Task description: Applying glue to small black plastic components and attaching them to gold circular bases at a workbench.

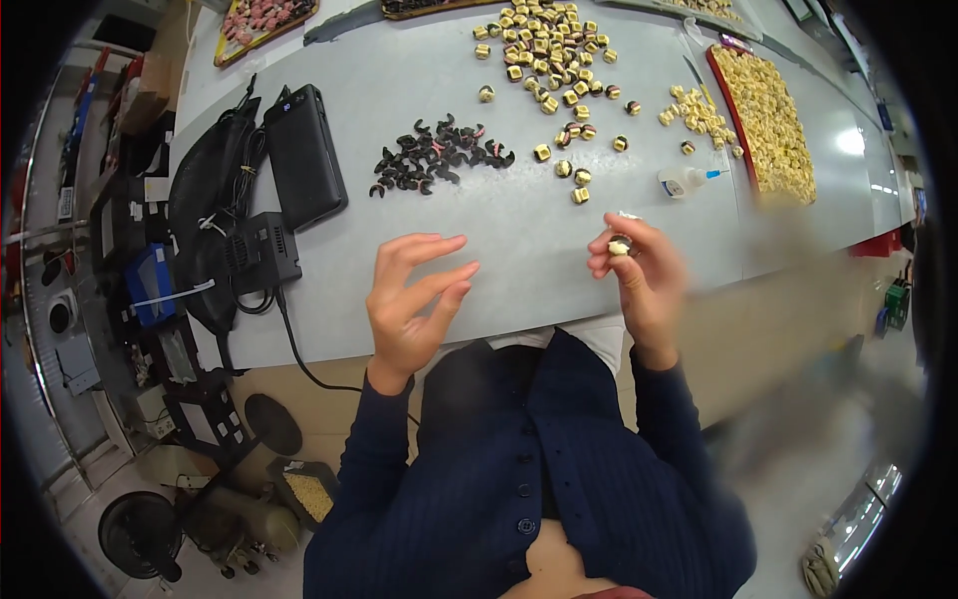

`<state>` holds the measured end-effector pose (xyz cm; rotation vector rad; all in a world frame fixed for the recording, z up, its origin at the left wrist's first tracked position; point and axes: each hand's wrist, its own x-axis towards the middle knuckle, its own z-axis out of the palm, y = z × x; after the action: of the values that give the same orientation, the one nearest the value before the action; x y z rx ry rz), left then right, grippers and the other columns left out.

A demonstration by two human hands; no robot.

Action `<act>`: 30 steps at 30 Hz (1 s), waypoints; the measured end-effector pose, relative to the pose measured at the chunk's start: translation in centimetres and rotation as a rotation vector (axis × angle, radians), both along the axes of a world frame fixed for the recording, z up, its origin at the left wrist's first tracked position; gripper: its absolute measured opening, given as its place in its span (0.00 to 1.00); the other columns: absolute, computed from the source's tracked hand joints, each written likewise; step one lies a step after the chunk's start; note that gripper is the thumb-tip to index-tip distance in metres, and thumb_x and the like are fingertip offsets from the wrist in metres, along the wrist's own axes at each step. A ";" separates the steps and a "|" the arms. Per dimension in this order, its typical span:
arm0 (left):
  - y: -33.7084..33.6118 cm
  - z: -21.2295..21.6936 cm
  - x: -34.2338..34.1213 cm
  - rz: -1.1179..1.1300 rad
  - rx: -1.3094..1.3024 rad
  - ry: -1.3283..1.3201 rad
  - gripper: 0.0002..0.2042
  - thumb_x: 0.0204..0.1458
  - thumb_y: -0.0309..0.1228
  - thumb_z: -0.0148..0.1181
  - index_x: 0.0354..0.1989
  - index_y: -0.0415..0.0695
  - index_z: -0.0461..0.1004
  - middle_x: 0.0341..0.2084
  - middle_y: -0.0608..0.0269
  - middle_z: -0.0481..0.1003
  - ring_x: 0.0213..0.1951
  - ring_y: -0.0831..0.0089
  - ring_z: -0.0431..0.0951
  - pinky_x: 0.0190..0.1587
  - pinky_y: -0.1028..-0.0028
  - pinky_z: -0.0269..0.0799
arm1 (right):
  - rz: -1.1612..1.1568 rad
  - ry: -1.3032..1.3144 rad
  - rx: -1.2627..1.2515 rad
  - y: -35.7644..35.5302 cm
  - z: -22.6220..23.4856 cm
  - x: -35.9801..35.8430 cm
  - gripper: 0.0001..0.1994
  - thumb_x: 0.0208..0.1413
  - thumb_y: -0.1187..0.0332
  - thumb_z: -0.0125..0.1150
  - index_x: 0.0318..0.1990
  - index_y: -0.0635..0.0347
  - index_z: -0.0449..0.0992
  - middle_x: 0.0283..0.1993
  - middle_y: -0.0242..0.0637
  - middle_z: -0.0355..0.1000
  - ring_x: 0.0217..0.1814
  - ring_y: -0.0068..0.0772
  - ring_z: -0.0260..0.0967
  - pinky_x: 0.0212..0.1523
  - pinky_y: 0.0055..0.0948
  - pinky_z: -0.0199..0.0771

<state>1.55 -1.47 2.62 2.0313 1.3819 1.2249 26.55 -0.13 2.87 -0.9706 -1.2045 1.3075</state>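
Observation:
My right hand (651, 288) pinches a small gold-and-black piece (620, 246) between thumb and fingers, above the near part of the grey table. Across from it, my left hand (407, 299) is raised with its fingers apart and nothing in them. Small black curved pieces (434, 160) lie in a loose pile beyond my left hand. Farther back spreads a heap of gold cube-like pieces with dark bands (549, 45), several of them straying toward my right hand. A small clear squeeze bottle (681, 182) with a blue needle tip lies on its side just beyond that hand.
A red-rimmed tray (727, 100) full of pale gold pieces stands at the right, beside a small loose pile of gold pieces (697, 117). At the left are a black slab-shaped device (304, 158) and a black box (262, 250) with a cable. Pink pieces (264, 18) fill a far tray.

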 end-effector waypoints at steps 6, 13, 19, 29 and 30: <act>0.4 -0.7 0.5 0.005 -0.043 -0.005 0.05 0.48 0.25 0.62 0.32 0.43 0.83 0.41 0.60 0.78 0.47 0.59 0.73 0.49 0.65 0.69 | -0.126 -0.126 0.224 2.6 1.0 1.1 0.09 0.61 0.75 0.54 0.43 0.73 0.75 0.38 0.42 0.70 0.34 0.27 0.72 0.34 0.22 0.73; 0.3 -1.0 0.3 0.026 -0.017 -0.013 0.05 0.48 0.25 0.63 0.32 0.44 0.83 0.41 0.61 0.78 0.48 0.59 0.72 0.49 0.65 0.69 | -0.174 -0.449 0.240 3.8 0.2 0.8 0.09 0.57 0.78 0.54 0.45 0.66 0.74 0.33 0.34 0.64 0.27 0.20 0.61 0.29 0.18 0.61; 0.5 -0.9 0.6 0.019 -0.011 -0.017 0.05 0.48 0.26 0.63 0.32 0.44 0.83 0.42 0.61 0.78 0.48 0.59 0.72 0.50 0.65 0.69 | -0.277 -0.842 0.349 5.6 -0.3 -0.5 0.23 0.53 0.76 0.63 0.58 0.63 0.70 0.44 0.43 0.68 0.36 0.31 0.67 0.39 0.26 0.69; 0.0 -1.2 -0.1 -0.080 0.044 -0.041 0.06 0.47 0.26 0.64 0.34 0.44 0.81 0.45 0.62 0.76 0.50 0.58 0.71 0.50 0.64 0.69 | -0.193 -1.411 0.297 4.8 -0.9 -2.9 0.41 0.58 0.59 0.60 0.69 0.73 0.43 0.73 0.64 0.33 0.75 0.65 0.33 0.71 0.49 0.42; -0.1 -1.2 -0.2 -0.112 0.070 -0.015 0.08 0.46 0.25 0.65 0.35 0.44 0.80 0.46 0.63 0.75 0.50 0.59 0.71 0.50 0.64 0.68 | -0.167 -1.456 0.273 5.2 -1.0 -3.1 0.41 0.59 0.58 0.59 0.68 0.74 0.43 0.73 0.65 0.33 0.75 0.65 0.34 0.71 0.49 0.43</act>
<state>1.31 -1.57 1.37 2.1114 1.2162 1.2533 23.47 5.04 1.92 -1.8245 -2.1831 0.0877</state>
